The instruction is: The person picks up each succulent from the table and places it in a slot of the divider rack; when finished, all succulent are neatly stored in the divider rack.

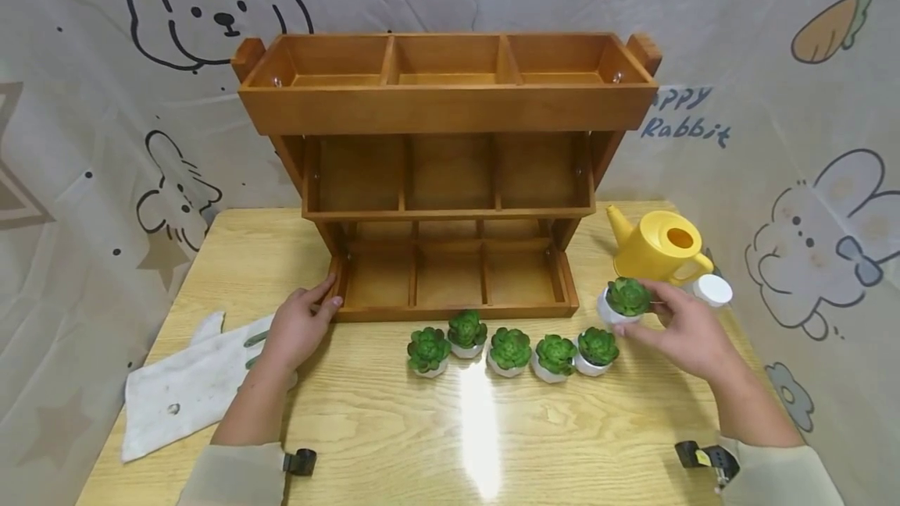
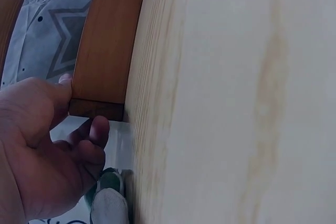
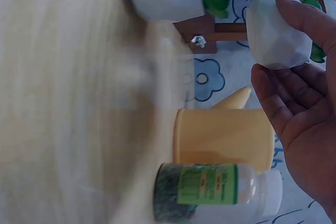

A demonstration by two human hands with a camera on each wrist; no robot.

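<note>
A three-tier wooden shelf [image 1: 450, 112] with divided compartments stands at the back of the table. My left hand [image 1: 301, 328] holds its lower left front corner; the left wrist view shows thumb and fingers about the end of the side board [image 2: 105, 51]. To the right of the shelf, my right hand [image 1: 685, 330] pinches a small potted succulent [image 1: 628, 297] by its white pot [image 3: 275, 35], raised off the table. Several more potted succulents, including a middle one [image 1: 509, 350] and a right one [image 1: 598, 347], stand in front of the shelf.
A yellow watering can [image 1: 657, 244] stands at the right, with a white-capped bottle [image 3: 210, 192] next to it. White gloves [image 1: 190, 381] with green parts lie at the left. A printed cloth [image 1: 738, 22] hangs behind and beside the table [image 1: 394, 443].
</note>
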